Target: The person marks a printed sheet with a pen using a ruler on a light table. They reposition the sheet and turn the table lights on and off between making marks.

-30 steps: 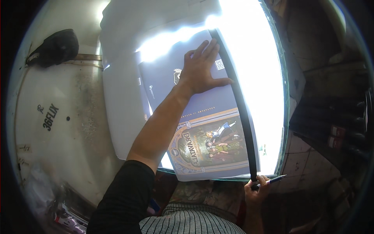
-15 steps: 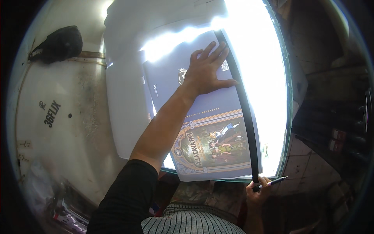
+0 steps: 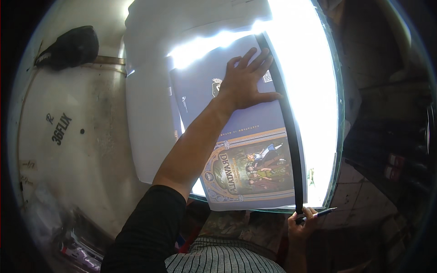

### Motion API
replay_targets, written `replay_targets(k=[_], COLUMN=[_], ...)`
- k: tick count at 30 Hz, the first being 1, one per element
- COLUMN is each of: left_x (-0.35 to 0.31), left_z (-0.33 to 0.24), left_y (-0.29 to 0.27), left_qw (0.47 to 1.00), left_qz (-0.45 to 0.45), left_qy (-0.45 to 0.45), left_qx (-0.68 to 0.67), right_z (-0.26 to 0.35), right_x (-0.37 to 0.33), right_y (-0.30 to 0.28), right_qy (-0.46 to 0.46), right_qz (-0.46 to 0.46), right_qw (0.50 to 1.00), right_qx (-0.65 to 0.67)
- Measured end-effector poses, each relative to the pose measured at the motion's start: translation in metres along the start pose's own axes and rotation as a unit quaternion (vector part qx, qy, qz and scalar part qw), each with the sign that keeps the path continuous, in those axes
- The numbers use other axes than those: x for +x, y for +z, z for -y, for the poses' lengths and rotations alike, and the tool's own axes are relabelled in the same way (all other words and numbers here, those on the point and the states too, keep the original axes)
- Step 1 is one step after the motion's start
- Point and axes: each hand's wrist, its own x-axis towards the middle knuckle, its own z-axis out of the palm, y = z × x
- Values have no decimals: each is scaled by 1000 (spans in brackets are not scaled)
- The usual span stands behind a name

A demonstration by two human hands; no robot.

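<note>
A large printed sheet (image 3: 241,116), blue with a framed picture of several figures, lies on a brightly lit glass-topped light table (image 3: 314,86). Along its right side runs a long, narrow black strip (image 3: 292,141), straight-edged like a ruler. My left hand (image 3: 246,79) is spread flat over the upper part of the sheet, thumb and fingertips reaching the strip. At the table's near edge, my right hand (image 3: 300,227) pinches the strip's near end. A dark pen (image 3: 325,212) is also held between its fingers, with the tip pointing right.
White paper (image 3: 148,100) covers the table's left part. Beyond it stands a pale marked surface (image 3: 91,141) with a black bag-like thing (image 3: 70,48) on top. Clear plastic packaging (image 3: 79,241) lies at the lower left. The glass edge (image 3: 341,118) bounds the table on the right.
The whole view has shifted slightly, so most things appear a little farther right. Both hands keep their holds on the sheet and strip.
</note>
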Motion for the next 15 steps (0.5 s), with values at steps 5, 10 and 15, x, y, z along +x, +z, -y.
replay_targets(k=[5,10,15], left_x=[-3,5,2], left_z=[3,-9,25], left_y=[-2,15,13], left_qw=[1000,998,985], left_qz=[3,-52,-120], left_qy=[0,28,103], left_qx=[8,-5,-72], right_z=[6,-2,17], right_x=[1,7,17], right_y=[0,-5,0], right_qy=[-1,-20,19], right_qz=[4,-6,-20], right_qw=[1000,1000,1000], right_qx=[0,4,6])
